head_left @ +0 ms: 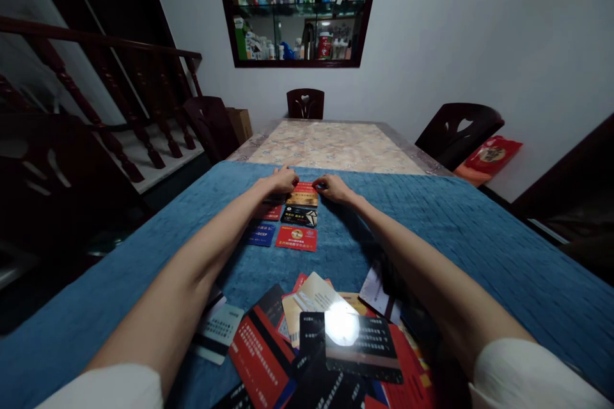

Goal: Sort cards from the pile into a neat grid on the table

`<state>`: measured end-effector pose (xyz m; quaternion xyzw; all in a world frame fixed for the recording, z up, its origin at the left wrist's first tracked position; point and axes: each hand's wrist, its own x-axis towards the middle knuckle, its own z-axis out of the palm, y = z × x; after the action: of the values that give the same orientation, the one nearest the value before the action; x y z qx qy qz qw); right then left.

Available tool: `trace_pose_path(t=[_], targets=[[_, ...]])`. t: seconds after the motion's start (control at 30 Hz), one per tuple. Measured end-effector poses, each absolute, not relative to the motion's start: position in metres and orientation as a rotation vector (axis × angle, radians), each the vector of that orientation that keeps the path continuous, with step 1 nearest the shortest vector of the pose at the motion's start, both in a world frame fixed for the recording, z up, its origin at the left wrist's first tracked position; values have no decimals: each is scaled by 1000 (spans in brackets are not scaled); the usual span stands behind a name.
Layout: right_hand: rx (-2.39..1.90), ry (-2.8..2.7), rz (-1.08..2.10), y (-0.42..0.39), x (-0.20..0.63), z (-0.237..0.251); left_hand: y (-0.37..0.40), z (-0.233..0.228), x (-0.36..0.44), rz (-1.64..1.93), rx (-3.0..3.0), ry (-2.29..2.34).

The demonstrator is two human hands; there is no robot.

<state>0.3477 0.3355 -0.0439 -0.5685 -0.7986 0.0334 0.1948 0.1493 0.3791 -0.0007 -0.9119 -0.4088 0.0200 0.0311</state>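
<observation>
My left hand (pixel 283 180) and my right hand (pixel 333 187) are at the far end of a column of cards, fingers closed at the left and right edges of a red card (pixel 306 187). Just below that card lies a gold card (pixel 302 199). Nearer me are a black VIP card (pixel 299 216) and a red card with a round picture (pixel 296 238). To their left, a red DCEP card (pixel 272 212) and a blue DCEP card (pixel 261 234) lie partly behind my left forearm.
A loose, overlapping pile of cards lies close to me, with a glossy black card (pixel 362 351) on top. A blue cloth (pixel 480 255) covers the near table; a patterned tabletop (pixel 330 144) extends beyond. Dark chairs (pixel 458 134) stand around it.
</observation>
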Motion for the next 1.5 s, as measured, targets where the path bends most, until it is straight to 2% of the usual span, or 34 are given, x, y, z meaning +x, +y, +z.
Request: trace_pose_path(t=[0.37, 0.63, 0.97, 1.5], targets=[[-1589, -2115, 39, 323, 359, -39, 360, 14, 141, -154, -2773, -1195], [-1534, -2042, -14, 295, 362, -18, 334, 25, 132, -247, -2752, -1083], [-1396, -2039, -37, 230, 351, 7, 280, 32, 110, -419, -2805, -939], [-1235, -2170, -90, 104, 331, 14, 169, 8, 89, -662, -2911, -764]])
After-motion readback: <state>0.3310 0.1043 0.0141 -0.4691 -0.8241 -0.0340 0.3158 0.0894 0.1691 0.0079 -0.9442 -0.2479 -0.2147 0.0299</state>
